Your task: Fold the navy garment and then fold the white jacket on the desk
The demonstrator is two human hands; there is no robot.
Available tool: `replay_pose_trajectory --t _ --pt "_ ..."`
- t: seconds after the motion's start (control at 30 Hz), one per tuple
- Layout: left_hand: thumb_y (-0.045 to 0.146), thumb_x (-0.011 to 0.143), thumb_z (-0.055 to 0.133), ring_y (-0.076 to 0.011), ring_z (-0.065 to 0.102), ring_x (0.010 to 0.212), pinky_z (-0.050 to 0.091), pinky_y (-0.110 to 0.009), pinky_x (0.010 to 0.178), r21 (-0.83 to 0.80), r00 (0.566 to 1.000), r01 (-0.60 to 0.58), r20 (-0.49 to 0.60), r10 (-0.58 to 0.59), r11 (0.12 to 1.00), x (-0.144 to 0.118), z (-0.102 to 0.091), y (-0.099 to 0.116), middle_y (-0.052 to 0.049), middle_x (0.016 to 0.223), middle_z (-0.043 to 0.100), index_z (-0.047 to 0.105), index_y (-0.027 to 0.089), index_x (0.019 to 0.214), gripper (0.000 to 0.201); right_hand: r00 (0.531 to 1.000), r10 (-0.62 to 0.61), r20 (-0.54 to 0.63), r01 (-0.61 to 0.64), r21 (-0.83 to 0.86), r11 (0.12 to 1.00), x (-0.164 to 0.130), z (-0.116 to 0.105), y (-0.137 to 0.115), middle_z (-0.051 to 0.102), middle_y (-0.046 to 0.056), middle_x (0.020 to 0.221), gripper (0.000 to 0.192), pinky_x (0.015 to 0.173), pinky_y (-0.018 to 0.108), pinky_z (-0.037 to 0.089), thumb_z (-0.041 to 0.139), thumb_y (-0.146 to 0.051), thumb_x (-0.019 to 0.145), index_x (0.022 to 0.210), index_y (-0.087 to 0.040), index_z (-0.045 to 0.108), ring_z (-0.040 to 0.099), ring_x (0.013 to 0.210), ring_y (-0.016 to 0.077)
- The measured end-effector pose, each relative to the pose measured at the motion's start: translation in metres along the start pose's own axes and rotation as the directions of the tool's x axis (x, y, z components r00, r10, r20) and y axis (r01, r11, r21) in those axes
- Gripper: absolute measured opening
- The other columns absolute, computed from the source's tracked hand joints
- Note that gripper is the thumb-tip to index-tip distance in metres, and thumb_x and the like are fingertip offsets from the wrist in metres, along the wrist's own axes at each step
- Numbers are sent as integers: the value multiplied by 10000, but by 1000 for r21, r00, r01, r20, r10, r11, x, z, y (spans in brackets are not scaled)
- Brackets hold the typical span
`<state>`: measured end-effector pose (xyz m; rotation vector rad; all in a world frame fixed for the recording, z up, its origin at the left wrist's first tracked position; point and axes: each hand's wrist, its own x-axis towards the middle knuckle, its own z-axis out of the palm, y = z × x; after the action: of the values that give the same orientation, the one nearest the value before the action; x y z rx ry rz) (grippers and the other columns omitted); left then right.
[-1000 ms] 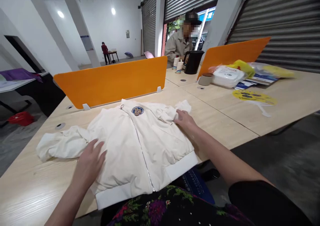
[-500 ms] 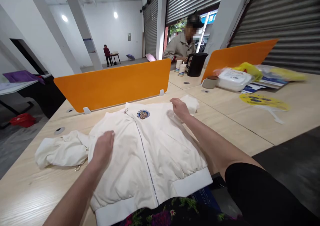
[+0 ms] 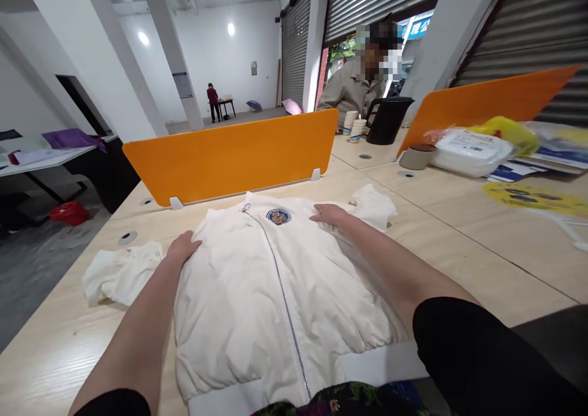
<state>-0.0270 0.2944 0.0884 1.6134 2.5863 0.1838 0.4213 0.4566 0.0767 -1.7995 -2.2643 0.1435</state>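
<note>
A white zip-up jacket (image 3: 239, 281) lies front side up on the table, its zipper closed and a round blue badge (image 3: 278, 217) on the chest. At the jacket's shoulder on the left, my left hand (image 3: 184, 246) rests along the edge with its fingers stretched out and thumb apart. My right hand (image 3: 331, 214) lies on the opposite shoulder near the badge, fingers extended flat towards the left. Both sleeves are spread outwards; my forearms partly cover them. The white hem reaches the table's near edge, partly hidden by my patterned clothing.
An orange divider (image 3: 234, 158) stands behind the jacket, another (image 3: 487, 106) at the right. Paper cups (image 3: 357, 130), a black jug (image 3: 389, 121), a tape roll (image 3: 418, 157), a white plastic-wrapped pack (image 3: 473, 152) and a yellow fan (image 3: 533, 198) occupy the table. A person (image 3: 353, 88) is across it.
My left hand has moved off the jacket front to its left shoulder edge. My right hand has lowered and flattened at the other shoulder. The view has turned slightly left.
</note>
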Motion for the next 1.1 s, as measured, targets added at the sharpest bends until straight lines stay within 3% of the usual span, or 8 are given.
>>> replay_pose_trajectory --t 0.13,0.27,0.33,0.43,0.6,0.7,0.9,1.1 --pt "299 817 453 -312 606 997 472 -397 793 -20 993 61 -95 -62 998 12 -20 12 -138 1026 668 616 188 966 246 999 20 -42 -21 -10 1000 -2 0 -19 696 63 997 223 670 272 391 506 -281 860 1016 -249 663 604 907 226" --pt "224 875 325 -311 556 1106 445 -433 886 -70 952 89 -286 -105 994 18 -35 32 -218 1247 542 476 90 1244 420 956 201 -212 -200 25 979 -8 1 -19 660 148 1026 326 720 317 382 344 -244 923 1118 -188 599 585 930 260" --pt "230 878 345 -286 499 1199 424 -402 952 -87 936 51 -345 -78 995 15 -28 43 -235 1386 417 353 46 1356 513 940 217 -263 -221 17 975 -14 6 -19 638 174 1080 324 811 362 381 370 -215 905 1144 -161 583 565 998 280" --pt "370 905 348 -314 299 1364 323 -473 1064 -31 944 -51 -328 39 998 6 -2 54 -184 1518 262 301 109 1430 588 926 26 -376 -45 -42 998 -26 20 -25 522 176 1320 386 1003 450 284 356 -236 923 1262 -150 520 426 1237 296" --pt "557 906 212 -373 211 1391 185 -636 1072 162 990 -136 2 138 977 -4 36 50 -42 1560 233 312 303 1451 609 935 -350 60 353 -54 934 -29 40 -39 319 37 1522 506 1096 506 206 323 -456 948 1422 -286 380 230 1398 263" --pt "572 905 184 -372 225 1386 211 -615 1068 211 993 -118 0 121 970 -7 38 40 -31 1564 221 287 319 1461 620 939 -302 163 313 -44 949 -29 46 -40 260 13 1547 546 1105 541 189 264 -517 953 1448 -299 338 194 1415 263" --pt "602 894 229 -403 262 1359 256 -607 1043 257 995 -70 -55 87 964 -26 34 11 -62 1551 256 310 294 1458 647 989 -145 32 148 -123 981 -60 40 -41 343 81 1507 529 1059 532 282 336 -480 939 1393 -226 435 298 1359 331" --pt "466 912 339 -355 233 1393 227 -599 1078 251 968 -194 -109 227 948 -44 24 22 -88 1515 326 532 228 1293 489 980 -90 176 78 75 994 -40 1 -39 690 112 1022 446 814 355 465 366 -488 921 911 -207 712 613 988 279"
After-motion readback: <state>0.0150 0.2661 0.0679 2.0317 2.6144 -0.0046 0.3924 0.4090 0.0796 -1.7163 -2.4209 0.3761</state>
